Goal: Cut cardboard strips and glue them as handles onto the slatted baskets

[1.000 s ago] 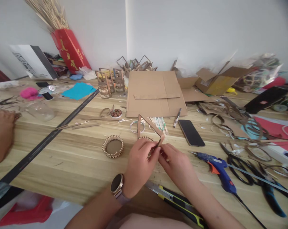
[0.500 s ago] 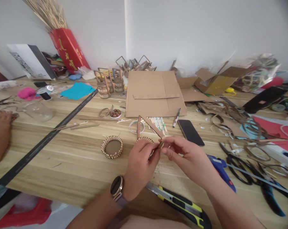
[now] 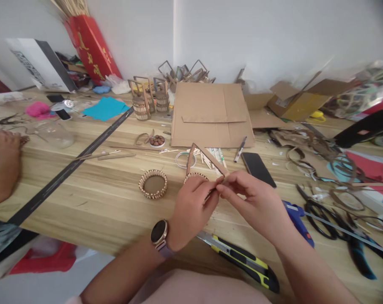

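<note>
My left hand [image 3: 193, 209], with a watch on its wrist, is closed around the near side of a small round basket [image 3: 196, 175] ringed with short sticks. A brown cardboard strip [image 3: 209, 159] rises from that basket and folds to a sharp peak, its other end coming down to my fingers. At that lower end my right hand [image 3: 256, 198] pinches the strip between thumb and fingertips, touching my left fingers. Most of the basket is hidden behind my left hand. A second stick-ringed basket [image 3: 153, 184] without a handle stands to the left.
A utility knife [image 3: 242, 261] lies close in front of me. To the right are a blue glue gun [image 3: 296, 219], scissors [image 3: 318, 215] and a phone [image 3: 258, 169]. Cardboard sheets [image 3: 210, 109] lie behind. Another person's hand [image 3: 3, 164] rests at far left.
The whole view has shifted, so the table items sit slightly higher and further right. Both hands keep their hold on the basket and strip, with my right fingertips now closer to my left.
</note>
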Action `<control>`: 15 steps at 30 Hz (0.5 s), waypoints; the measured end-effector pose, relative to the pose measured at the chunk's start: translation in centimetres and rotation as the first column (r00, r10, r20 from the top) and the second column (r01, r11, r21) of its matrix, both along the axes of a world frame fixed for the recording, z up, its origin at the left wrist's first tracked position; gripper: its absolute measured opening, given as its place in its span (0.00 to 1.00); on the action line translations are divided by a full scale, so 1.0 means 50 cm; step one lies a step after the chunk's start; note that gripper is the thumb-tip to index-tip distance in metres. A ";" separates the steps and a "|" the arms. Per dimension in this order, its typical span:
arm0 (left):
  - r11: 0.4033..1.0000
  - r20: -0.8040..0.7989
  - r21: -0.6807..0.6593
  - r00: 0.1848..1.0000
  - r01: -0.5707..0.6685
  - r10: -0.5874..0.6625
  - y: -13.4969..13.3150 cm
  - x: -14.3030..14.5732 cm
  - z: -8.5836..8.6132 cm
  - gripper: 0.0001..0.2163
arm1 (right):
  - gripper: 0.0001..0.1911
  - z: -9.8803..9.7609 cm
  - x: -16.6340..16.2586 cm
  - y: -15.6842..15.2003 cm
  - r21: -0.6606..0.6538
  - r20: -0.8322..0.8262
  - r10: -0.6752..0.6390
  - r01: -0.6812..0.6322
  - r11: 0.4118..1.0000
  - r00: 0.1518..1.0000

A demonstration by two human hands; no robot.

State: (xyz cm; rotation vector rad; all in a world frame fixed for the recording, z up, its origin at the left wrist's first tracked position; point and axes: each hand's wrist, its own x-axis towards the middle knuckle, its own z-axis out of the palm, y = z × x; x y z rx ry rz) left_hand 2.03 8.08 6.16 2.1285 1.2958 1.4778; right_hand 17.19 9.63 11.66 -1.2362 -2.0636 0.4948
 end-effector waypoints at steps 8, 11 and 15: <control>0.990 0.039 -0.066 0.992 0.126 -0.124 0.002 -0.017 0.004 0.06 | 0.07 -0.004 0.006 0.001 0.023 0.042 -0.015 0.014 1.000 0.999; 0.979 0.031 -0.067 0.981 0.193 -0.192 0.003 -0.024 0.004 0.12 | 0.07 -0.005 0.007 0.002 0.044 0.046 -0.003 0.001 0.999 0.999; 0.960 0.037 -0.155 0.972 0.233 -0.230 0.005 -0.027 0.003 0.14 | 0.08 -0.004 0.007 0.003 0.054 0.062 -0.004 0.000 0.999 0.998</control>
